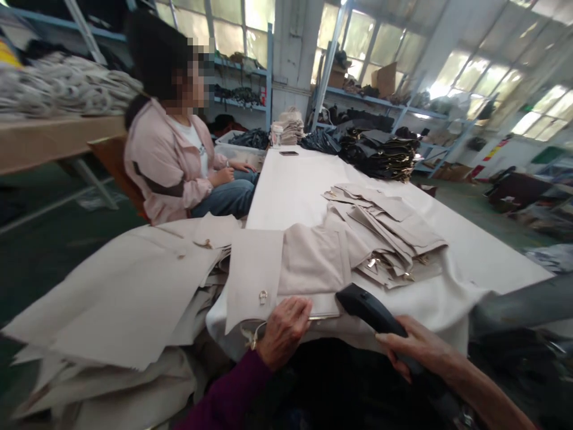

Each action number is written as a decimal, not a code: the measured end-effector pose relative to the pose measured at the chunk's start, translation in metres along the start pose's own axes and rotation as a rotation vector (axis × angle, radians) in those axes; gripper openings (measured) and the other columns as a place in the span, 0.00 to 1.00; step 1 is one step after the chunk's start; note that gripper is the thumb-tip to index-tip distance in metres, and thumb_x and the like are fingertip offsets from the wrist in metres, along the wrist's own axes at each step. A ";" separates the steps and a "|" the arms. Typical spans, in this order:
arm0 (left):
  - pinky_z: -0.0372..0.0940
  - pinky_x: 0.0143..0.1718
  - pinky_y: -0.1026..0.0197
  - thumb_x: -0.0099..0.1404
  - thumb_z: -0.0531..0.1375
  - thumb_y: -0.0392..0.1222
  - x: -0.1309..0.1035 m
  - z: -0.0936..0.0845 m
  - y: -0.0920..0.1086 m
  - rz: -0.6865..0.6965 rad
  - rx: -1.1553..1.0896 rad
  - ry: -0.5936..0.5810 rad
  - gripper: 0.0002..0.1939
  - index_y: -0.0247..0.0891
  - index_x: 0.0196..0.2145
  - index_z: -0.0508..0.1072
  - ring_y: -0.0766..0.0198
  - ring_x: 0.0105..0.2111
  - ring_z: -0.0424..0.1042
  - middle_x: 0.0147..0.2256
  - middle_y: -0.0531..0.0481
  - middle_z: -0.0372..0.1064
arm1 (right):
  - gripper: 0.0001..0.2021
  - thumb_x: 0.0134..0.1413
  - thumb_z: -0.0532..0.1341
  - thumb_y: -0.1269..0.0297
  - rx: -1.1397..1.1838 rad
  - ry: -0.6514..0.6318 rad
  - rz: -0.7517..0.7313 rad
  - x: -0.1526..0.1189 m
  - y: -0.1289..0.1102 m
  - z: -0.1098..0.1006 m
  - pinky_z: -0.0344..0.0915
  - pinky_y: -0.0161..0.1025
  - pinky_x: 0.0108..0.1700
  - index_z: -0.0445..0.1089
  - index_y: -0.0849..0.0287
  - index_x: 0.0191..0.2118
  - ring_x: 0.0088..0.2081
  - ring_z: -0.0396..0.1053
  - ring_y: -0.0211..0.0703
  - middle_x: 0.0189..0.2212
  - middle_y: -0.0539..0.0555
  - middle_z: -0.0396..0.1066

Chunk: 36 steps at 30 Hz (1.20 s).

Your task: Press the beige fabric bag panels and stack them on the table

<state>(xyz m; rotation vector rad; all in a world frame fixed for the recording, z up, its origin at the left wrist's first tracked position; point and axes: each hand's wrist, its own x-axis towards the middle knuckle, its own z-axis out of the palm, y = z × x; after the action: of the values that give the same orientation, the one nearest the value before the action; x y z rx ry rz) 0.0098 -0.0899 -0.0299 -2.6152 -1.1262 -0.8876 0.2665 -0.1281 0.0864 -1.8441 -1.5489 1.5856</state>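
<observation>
A beige fabric piece (313,260) with a stitched panel and a flap with a metal ring lies at the near edge of the white-covered table. My left hand (285,328) is closed on its near edge, fingers bent together over the cloth. In my right hand (414,346) is a black handheld tool (371,307), fingers wrapped round its handle. The tool's front end is at the piece's near right corner; whether it touches the cloth I cannot tell.
Beige pieces (385,233) with metal clasps lie stacked on the right. More beige fabric (120,292) is piled at left. A seated person (165,161) is beyond it. Dark pieces (380,149), a phone (289,153) and a cup (276,135) are at the table's far end.
</observation>
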 end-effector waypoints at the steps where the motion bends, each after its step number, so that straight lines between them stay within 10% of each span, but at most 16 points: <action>1: 0.67 0.39 0.55 0.62 0.56 0.30 0.001 0.000 0.000 -0.009 0.004 -0.013 0.17 0.29 0.49 0.64 0.56 0.37 0.68 0.37 0.43 0.69 | 0.18 0.51 0.59 0.49 -0.002 0.003 -0.027 0.006 0.001 -0.001 0.58 0.31 0.19 0.62 0.60 0.22 0.14 0.59 0.33 0.12 0.45 0.61; 8: 0.67 0.38 0.55 0.62 0.57 0.32 0.004 -0.007 0.009 -0.087 0.013 -0.062 0.14 0.31 0.47 0.65 0.57 0.37 0.67 0.36 0.45 0.68 | 0.21 0.50 0.59 0.46 0.086 0.212 -0.070 0.003 0.000 -0.012 0.55 0.32 0.19 0.63 0.60 0.20 0.15 0.59 0.34 0.12 0.47 0.61; 18: 0.65 0.44 0.49 0.64 0.53 0.29 -0.047 -0.032 -0.003 -0.565 0.100 0.457 0.11 0.35 0.42 0.70 0.54 0.43 0.67 0.38 0.42 0.68 | 0.21 0.46 0.59 0.43 -0.022 0.005 -0.115 -0.025 -0.040 0.050 0.59 0.33 0.20 0.63 0.59 0.24 0.16 0.59 0.35 0.13 0.47 0.62; 26: 0.66 0.49 0.46 0.63 0.52 0.26 -0.065 -0.018 -0.010 -0.439 -0.006 0.530 0.17 0.34 0.49 0.67 0.54 0.48 0.67 0.42 0.40 0.70 | 0.09 0.50 0.58 0.61 -0.149 -0.213 -0.150 0.014 -0.081 0.097 0.58 0.29 0.16 0.62 0.59 0.25 0.13 0.60 0.32 0.12 0.44 0.62; 36: 0.69 0.48 0.50 0.59 0.51 0.21 -0.078 -0.018 -0.020 -0.357 -0.094 0.663 0.16 0.30 0.44 0.67 0.54 0.48 0.68 0.41 0.37 0.70 | 0.13 0.52 0.58 0.59 -0.197 -0.288 -0.187 0.049 -0.113 0.120 0.57 0.28 0.17 0.64 0.61 0.22 0.14 0.60 0.31 0.13 0.45 0.64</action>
<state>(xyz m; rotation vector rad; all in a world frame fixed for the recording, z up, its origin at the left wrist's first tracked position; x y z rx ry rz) -0.0544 -0.1302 -0.0617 -1.9292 -1.3641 -1.7386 0.0982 -0.0934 0.0988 -1.5543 -2.0031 1.7211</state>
